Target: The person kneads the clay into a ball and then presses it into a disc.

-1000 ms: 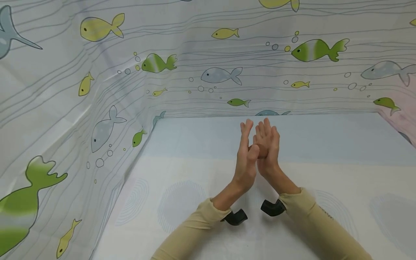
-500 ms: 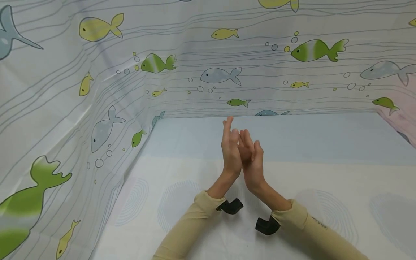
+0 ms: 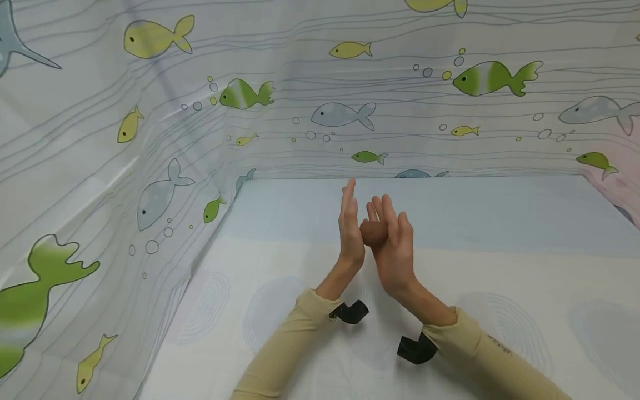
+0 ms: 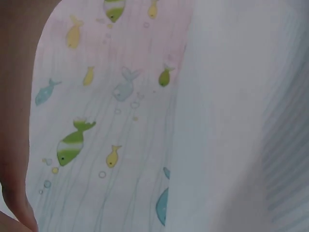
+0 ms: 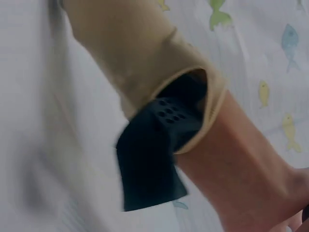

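Note:
A round brown lump, like a ball of modelling clay, is between my two palms in the head view. My left hand stands on edge at its left side, fingers straight and pointing away from me. On the other side my right hand touches the lump with its palm turned toward it and its fingers extended. Both hands are raised above the table. The left wrist view catches only a strip of skin at its left edge. In the right wrist view the left forearm's sleeve fills the upper part, and the lump is not clearly visible.
A white and pale blue table surface lies under the hands. Around it hangs a fish-print curtain at the back and left. Black wrist mounts stick out from both beige sleeves.
Both hands have moved left together with the brown lump, and the right hand has come slightly back toward me against the left. More of the lump shows now.

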Motion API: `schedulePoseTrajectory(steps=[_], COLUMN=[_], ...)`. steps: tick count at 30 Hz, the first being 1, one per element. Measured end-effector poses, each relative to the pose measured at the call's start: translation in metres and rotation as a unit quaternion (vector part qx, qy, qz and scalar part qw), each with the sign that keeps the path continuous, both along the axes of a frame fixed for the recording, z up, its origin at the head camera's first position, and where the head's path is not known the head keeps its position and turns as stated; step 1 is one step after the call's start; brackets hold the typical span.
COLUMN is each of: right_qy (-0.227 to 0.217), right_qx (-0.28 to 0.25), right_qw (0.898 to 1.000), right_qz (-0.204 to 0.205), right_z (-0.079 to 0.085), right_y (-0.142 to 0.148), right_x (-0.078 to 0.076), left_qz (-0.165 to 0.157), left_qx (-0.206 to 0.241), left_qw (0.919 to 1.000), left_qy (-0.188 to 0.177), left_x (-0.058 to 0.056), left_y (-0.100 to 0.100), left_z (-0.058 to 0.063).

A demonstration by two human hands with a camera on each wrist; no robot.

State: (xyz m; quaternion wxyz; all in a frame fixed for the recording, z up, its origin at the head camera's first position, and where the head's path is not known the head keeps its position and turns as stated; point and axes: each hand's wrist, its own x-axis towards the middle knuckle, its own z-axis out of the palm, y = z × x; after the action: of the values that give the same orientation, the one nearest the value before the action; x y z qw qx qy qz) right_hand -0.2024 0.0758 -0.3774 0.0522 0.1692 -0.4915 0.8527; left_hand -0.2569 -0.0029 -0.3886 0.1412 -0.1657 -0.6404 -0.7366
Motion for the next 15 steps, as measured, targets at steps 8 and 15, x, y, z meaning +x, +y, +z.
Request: schedulePoseTrajectory(steps=[8, 15], right_qy=[-0.045, -0.073], right_qx=[-0.029, -0.073], right_qw=[0.998, 0.994], right_qz=[-0.02, -0.025], right_z=[0.006, 0.005], right_y=[0.005, 0.016], right_x=[-0.012, -0.028], left_qz=[-0.052, -0.077], left_qx=[-0.041, -0.093], left_qw=[0.9974, 0.9904], left_qy=[0.029, 0.068], left_x=[0.013, 0.027], left_y=[0.012, 0.02], left_z=[-0.008, -0.011])
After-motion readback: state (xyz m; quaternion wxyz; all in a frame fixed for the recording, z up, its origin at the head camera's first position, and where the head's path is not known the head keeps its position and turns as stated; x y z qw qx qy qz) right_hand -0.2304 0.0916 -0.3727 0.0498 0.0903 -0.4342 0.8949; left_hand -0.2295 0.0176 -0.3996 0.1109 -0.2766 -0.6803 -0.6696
